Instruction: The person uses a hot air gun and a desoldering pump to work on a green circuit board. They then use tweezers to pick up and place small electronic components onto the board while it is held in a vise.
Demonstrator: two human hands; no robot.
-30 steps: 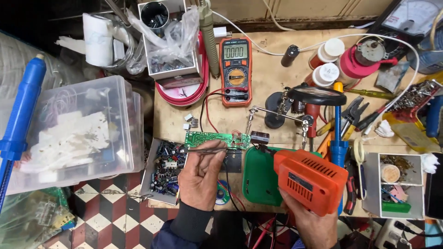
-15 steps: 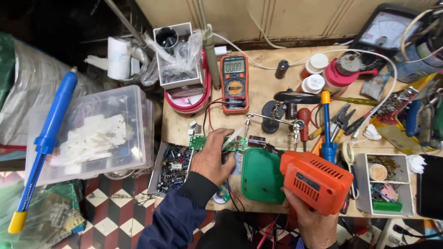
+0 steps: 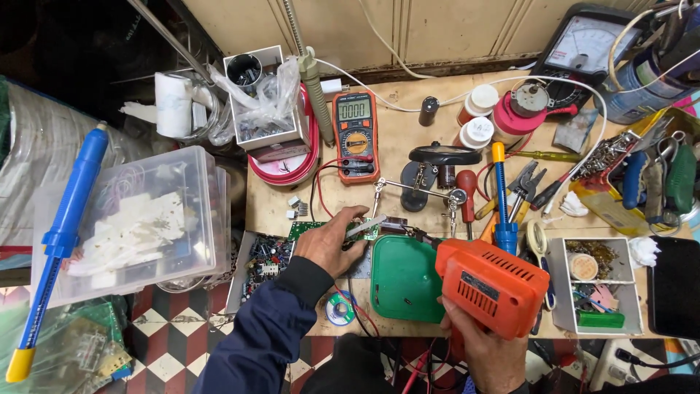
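Meanwhile, left hand [image 3: 329, 244] steadies circuit board [image 3: 310, 230]; right hand [image 3: 485, 349] grips soldering gun [image 3: 490, 286].

The left hand [image 3: 332, 244] has shifted left along the green circuit board [image 3: 306, 230], tweezers [image 3: 367, 227] now angled upward.

Orange multimeter [image 3: 356, 136] at bench rear, beside a red cable reel [image 3: 286, 162]. Analog meter [image 3: 588, 49] at top right. Clear plastic bin [image 3: 131, 226] at left, blue desoldering pump [image 3: 60, 241] beside it. Pliers [image 3: 526, 184] lie right of centre.
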